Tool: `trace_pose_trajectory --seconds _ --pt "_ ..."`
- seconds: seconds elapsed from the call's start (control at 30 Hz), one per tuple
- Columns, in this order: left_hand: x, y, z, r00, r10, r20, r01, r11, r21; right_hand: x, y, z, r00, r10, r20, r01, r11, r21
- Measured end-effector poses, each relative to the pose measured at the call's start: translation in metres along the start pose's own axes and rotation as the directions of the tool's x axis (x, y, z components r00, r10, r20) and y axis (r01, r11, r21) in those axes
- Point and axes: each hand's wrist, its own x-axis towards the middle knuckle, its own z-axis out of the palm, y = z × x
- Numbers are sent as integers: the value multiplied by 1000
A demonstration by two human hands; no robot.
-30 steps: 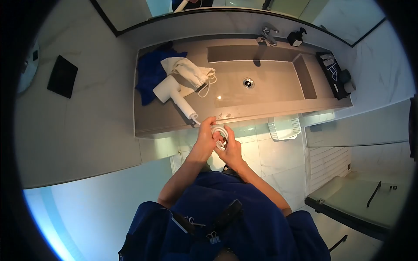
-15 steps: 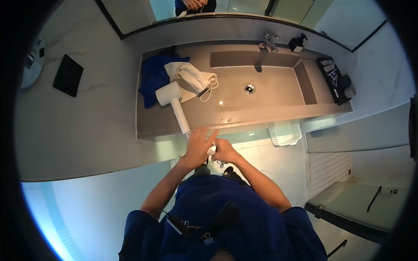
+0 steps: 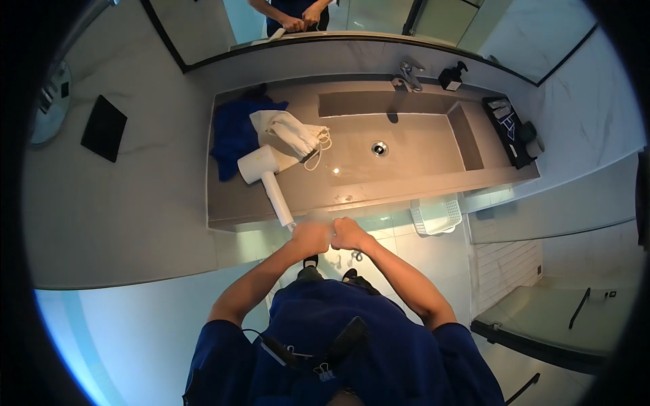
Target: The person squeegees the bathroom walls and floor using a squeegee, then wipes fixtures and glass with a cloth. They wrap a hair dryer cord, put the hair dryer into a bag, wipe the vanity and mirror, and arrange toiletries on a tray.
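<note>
A white hair dryer [image 3: 267, 177] lies on the left part of the counter, its handle reaching to the front edge. Just off the handle's end is my left hand [image 3: 313, 233], closed and partly blurred around something I cannot make out. My right hand [image 3: 349, 234] is closed beside it, nearly touching; what it grips is mostly hidden, and a bit of grey cord or plug [image 3: 357, 256] shows below it. A cream drawstring bag [image 3: 288, 132] lies behind the dryer, next to a dark blue cloth [image 3: 233, 128].
The counter [image 3: 325, 201] holds a sink basin with a faucet [image 3: 409, 74], a black soap dispenser [image 3: 452, 76] and a black tray [image 3: 504, 135] at right. A white basket [image 3: 436, 216] is below the counter. A mirror [image 3: 365, 20] spans the back.
The loop of white cord seen between my hands is no longer visible. Both hands have closed and moved slightly lower. The dryer's handle has swung a little to the left.
</note>
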Motion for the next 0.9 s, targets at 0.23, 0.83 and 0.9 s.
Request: trace_pose_trajectory --seconds 0.23,0.83,0.9 --pt "24 3 -27 988 -111 -110 98 988 -117 -41 12 -36 924 71 -375 337 306 890" --pt "20 13 -49 974 -184 -132 179 983 -49 -44 -17 32 938 -53 -343 91 991 94" --pt "12 10 -27 999 -15 -44 21 991 129 -62 -36 -10 989 -29 -143 10 991 -134"
